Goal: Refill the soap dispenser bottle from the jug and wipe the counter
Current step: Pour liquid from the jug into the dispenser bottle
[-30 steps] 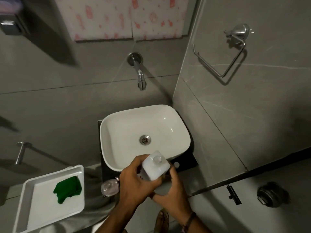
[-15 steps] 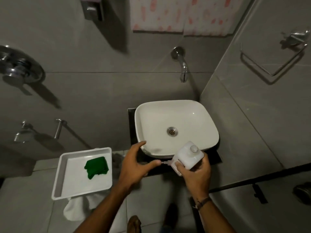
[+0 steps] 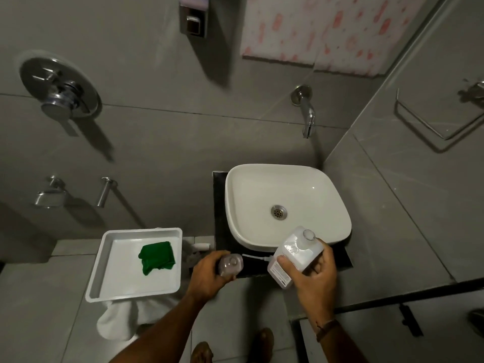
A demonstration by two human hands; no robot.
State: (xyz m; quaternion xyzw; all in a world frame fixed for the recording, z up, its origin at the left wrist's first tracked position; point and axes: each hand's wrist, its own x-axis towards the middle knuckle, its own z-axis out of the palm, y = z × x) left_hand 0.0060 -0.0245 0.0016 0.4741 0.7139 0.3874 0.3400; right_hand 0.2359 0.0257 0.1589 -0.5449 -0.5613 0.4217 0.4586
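Observation:
My right hand [image 3: 313, 277] grips a clear square jug [image 3: 294, 254] with a round cap, held tilted over the front edge of the black counter [image 3: 219, 205]. My left hand [image 3: 207, 275] is closed around a small pinkish soap dispenser bottle [image 3: 230, 264] standing at the counter's front left corner. A thin white pump tube [image 3: 255, 257] lies on the counter between bottle and jug. A folded green cloth [image 3: 157, 258] rests in a white tray [image 3: 133, 292] to the left.
A white basin [image 3: 309, 184] fills most of the counter, with a wall spout [image 3: 307, 119] above it. A white towel [image 3: 117, 323] hangs under the tray. Shower valve and fittings are on the left wall, a towel ring [image 3: 445, 127] on the right wall.
My left hand has moved left from the jug and closed on the dispenser bottle. The jug has stayed in my right hand. The view has shifted left.

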